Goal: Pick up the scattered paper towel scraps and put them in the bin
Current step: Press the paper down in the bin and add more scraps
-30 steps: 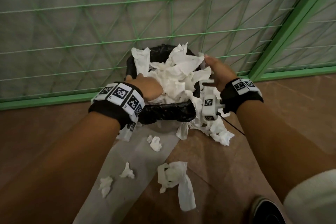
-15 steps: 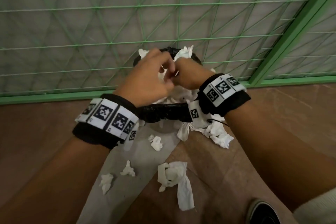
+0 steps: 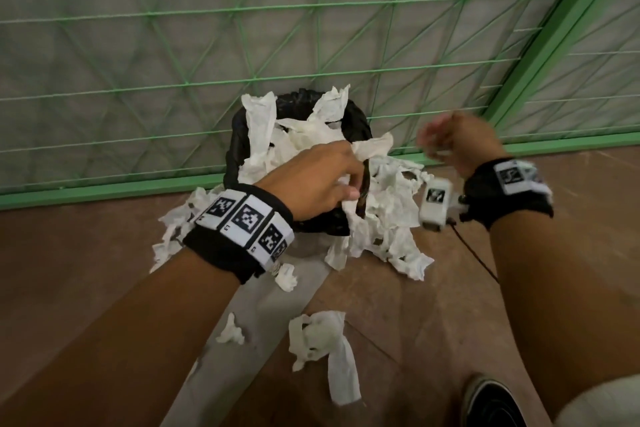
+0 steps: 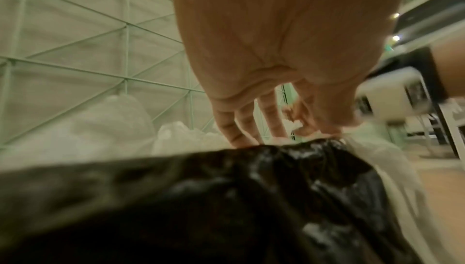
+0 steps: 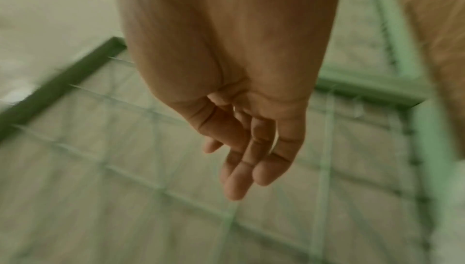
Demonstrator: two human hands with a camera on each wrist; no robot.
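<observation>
1. The black bag-lined bin (image 3: 356,121) stands on the brown floor (image 3: 76,267), against the green wire-mesh fence (image 3: 173,45) behind it.
2. White paper towel scraps (image 3: 298,135) fill the bin and spill over its right rim onto the floor.
3. The left hand (image 3: 311,180) is over the bin's near rim, fingers on the scraps.
4. The right hand (image 3: 457,139) is in the air to the right of the bin.
5. A long crumpled white scrap (image 3: 329,343) lies on the floor in front of the bin, a small white scrap (image 3: 232,331) to its left.
6. A black shoe (image 3: 491,402) is at the near right.

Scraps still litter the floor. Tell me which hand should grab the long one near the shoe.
Right, probably. The right hand is empty and free; the left hand is at the bin among paper. The long scrap lies near the right forearm.
</observation>
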